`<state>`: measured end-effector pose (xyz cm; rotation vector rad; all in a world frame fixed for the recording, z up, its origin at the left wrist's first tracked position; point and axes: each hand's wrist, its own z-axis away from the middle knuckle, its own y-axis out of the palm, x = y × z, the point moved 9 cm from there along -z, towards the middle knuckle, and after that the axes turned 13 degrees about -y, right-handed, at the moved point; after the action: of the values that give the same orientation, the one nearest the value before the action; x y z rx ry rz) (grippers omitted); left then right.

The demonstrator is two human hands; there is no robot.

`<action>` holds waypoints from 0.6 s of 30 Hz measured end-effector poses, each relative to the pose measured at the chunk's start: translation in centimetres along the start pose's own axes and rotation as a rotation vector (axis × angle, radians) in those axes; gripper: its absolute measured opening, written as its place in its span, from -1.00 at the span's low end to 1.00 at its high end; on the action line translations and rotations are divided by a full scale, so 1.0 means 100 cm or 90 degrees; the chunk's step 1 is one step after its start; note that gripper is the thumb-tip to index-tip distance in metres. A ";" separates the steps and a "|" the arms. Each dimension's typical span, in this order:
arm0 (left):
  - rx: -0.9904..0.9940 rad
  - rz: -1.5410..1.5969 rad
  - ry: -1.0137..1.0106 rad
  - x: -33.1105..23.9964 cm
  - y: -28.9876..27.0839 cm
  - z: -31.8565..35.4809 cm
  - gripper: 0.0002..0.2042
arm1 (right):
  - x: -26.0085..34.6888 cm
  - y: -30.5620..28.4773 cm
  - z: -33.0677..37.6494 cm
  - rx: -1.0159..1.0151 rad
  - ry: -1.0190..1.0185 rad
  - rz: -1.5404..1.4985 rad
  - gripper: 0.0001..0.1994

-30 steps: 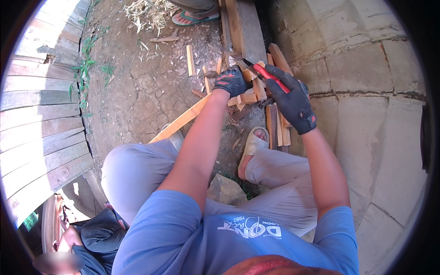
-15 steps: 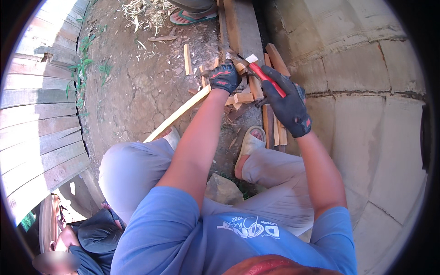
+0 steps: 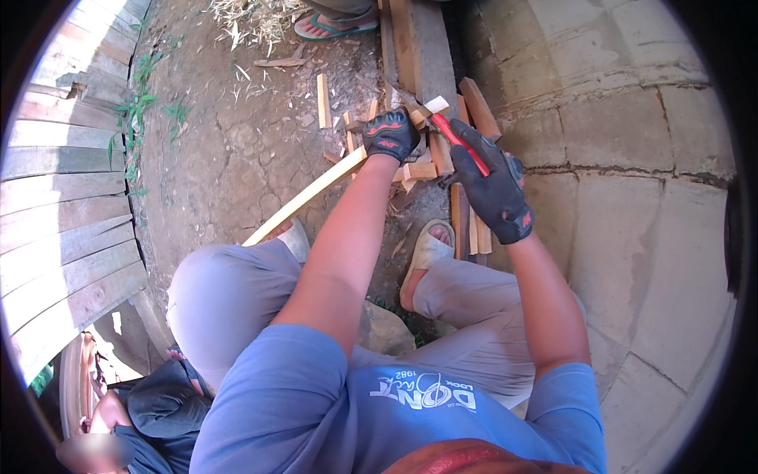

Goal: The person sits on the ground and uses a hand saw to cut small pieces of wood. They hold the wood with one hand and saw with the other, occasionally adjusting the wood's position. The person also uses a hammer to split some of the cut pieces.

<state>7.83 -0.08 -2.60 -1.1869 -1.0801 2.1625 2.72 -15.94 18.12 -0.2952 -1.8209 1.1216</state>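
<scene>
My left hand, in a black glove with red marks, is closed around a long, pale wooden strip. The strip slants up from beside my left knee, passes under that hand, and a pale end shows beyond it. My right hand, also gloved, grips the red handle of a hand saw. Its thin grey blade points away and to the left, crossing the wood just right of my left hand. The teeth are too small to make out, and my glove hides part of the strip.
Short wood offcuts lie below the work, beside a long beam. A block wall stands at right, a plank wall at left. Another person's sandaled foot is at the top; someone sits at lower left.
My right hand and the red-handled saw have shifted slightly back toward me. My left hand stays closed on the strip in nearly the same place.
</scene>
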 end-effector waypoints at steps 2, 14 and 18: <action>-0.009 -0.005 -0.002 0.000 0.000 0.000 -0.61 | 0.000 -0.001 0.000 0.003 0.007 -0.016 -0.60; -0.051 0.000 0.016 -0.003 -0.002 -0.001 -0.65 | 0.013 0.004 0.008 0.033 -0.045 -0.016 -0.50; -0.015 -0.011 0.024 -0.003 -0.001 0.000 -0.62 | -0.001 0.005 0.007 -0.002 0.005 0.017 -0.54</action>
<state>8.04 -0.24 -2.39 -1.2202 -1.0988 2.1111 2.08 -16.09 17.53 -0.3261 -1.8172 1.1344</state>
